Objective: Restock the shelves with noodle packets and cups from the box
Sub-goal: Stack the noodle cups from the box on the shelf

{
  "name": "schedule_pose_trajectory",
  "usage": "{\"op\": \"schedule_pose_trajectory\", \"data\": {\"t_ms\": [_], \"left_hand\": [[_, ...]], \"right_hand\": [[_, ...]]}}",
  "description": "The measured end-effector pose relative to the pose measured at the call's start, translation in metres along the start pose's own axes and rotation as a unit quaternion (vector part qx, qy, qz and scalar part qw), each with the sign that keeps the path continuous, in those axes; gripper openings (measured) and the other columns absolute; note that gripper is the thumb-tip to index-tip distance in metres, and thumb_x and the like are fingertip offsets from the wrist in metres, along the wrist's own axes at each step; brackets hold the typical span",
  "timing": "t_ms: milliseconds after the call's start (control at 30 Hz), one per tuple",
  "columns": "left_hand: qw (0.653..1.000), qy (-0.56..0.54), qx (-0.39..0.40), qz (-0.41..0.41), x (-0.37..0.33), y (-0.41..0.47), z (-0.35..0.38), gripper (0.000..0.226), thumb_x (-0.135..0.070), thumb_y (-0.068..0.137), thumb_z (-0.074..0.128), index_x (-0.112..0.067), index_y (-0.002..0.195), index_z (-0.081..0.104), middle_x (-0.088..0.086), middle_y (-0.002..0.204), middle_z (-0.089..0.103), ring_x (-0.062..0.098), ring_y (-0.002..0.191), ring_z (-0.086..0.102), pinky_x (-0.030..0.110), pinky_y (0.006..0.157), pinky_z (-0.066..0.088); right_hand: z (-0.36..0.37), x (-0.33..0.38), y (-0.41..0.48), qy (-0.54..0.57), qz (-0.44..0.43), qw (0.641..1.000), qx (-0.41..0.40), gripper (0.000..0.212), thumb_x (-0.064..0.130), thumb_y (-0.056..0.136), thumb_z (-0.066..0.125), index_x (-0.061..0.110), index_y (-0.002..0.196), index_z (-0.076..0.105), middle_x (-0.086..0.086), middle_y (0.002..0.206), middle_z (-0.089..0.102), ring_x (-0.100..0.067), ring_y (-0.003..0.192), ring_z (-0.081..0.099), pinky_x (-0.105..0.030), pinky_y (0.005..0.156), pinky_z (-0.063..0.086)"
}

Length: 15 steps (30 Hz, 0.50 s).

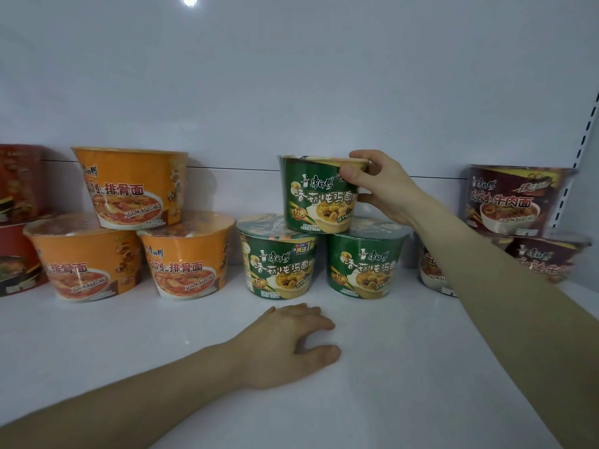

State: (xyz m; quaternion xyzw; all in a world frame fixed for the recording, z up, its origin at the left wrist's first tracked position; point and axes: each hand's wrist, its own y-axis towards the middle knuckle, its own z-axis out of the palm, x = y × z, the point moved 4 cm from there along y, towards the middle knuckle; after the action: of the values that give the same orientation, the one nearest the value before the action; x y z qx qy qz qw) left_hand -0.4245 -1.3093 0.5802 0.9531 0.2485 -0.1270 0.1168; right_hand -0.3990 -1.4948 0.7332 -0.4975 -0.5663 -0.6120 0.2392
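On the white shelf [389, 367] two green noodle cups stand side by side, the left green cup [277, 259] and the right green cup [364, 262]. A third green cup [319, 196] rests on top of them, straddling both lids. My right hand [382, 186] grips this top cup at its right rim and side. My left hand [288, 341] lies palm down on the shelf in front of the green cups, fingers curled, holding nothing. The box is not in view.
Three orange noodle cups [133, 186] form a pyramid to the left. Red boxes [19, 218] stand at the far left edge. Dark maroon cups [515, 199] are stacked at the right, partly hidden by my right forearm. A slotted shelf upright [580, 147] runs along the right.
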Motion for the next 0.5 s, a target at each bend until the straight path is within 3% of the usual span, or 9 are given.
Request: {"op": "schedule_pose_trajectory", "data": {"t_ms": [167, 267, 500], "left_hand": [[1.0, -0.004, 0.002, -0.006, -0.0014, -0.0009, -0.0004, 0.081, -0.076, 0.068, 0.025, -0.033, 0.135, 0.042, -0.006, 0.15, 0.031, 0.004, 0.141, 0.017, 0.031, 0.115, 0.02], [1.0, 0.002, 0.005, -0.006, -0.0016, -0.001, -0.0008, 0.063, -0.065, 0.083, 0.04, -0.032, 0.136, 0.04, -0.005, 0.151, 0.029, 0.004, 0.141, 0.016, 0.03, 0.115, 0.018], [1.0, 0.015, 0.011, -0.002, -0.0035, -0.0019, -0.0004, 0.052, -0.052, 0.092, 0.041, -0.03, 0.138, 0.039, -0.004, 0.152, 0.028, 0.007, 0.141, 0.016, 0.029, 0.115, 0.018]], "right_hand": [[-0.0026, -0.0001, 0.0012, -0.022, 0.018, 0.999, 0.028, 0.047, 0.016, 0.086, 0.061, 0.013, 0.129, 0.042, -0.011, 0.122, 0.046, -0.021, 0.103, 0.055, -0.037, 0.09, 0.048], [-0.0009, 0.0002, -0.0007, -0.034, 0.021, 0.999, 0.033, 0.052, 0.019, 0.087, 0.06, 0.016, 0.134, 0.038, -0.011, 0.129, 0.043, -0.019, 0.107, 0.053, -0.04, 0.098, 0.045], [0.002, -0.0002, -0.0032, 0.02, 0.028, 0.999, 0.004, 0.071, 0.013, 0.086, 0.061, 0.014, 0.145, 0.02, -0.013, 0.135, 0.043, -0.011, 0.094, 0.058, -0.042, 0.099, 0.043]]}}
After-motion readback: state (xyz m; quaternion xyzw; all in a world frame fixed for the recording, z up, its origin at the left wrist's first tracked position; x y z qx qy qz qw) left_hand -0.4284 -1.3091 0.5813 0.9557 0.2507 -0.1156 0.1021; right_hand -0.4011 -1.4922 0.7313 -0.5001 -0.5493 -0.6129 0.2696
